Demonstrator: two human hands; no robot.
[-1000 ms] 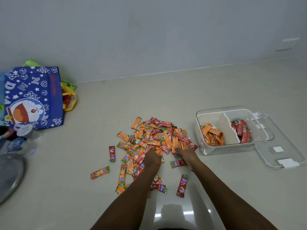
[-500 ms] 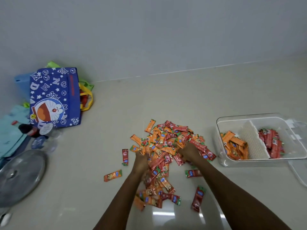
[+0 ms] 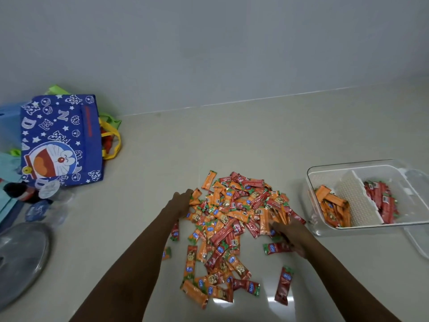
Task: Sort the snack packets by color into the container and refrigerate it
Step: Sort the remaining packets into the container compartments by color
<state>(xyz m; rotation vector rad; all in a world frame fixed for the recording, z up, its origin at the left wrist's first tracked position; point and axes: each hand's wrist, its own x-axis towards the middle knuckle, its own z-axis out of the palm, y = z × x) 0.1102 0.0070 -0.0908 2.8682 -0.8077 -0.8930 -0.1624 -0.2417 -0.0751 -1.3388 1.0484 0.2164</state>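
Observation:
A heap of orange and red snack packets [image 3: 232, 219] lies on the pale floor in front of me. My left hand [image 3: 182, 201] rests at the heap's left edge, fingers spread against an orange packet. At the heap's right edge my right hand [image 3: 290, 235] is closed around a small bunch of orange packets [image 3: 276, 214]. To the right stands the clear container [image 3: 348, 165] with a white divider [image 3: 352, 201]. Orange packets [image 3: 334, 205] fill its left compartment and red packets [image 3: 380, 201] its right one. A few loose red packets [image 3: 283, 285] lie nearer to me.
The container's clear lid [image 3: 417, 240] lies against its right side. At the left are a blue cartoon bag [image 3: 60, 140], a dark bottle [image 3: 21, 194] and a round glass pan lid [image 3: 18, 259]. A grey wall runs behind the floor.
My left hand slid out to the heap's left edge. My right hand moved to the right side of the heap and closed on orange packets. The view shifted slightly.

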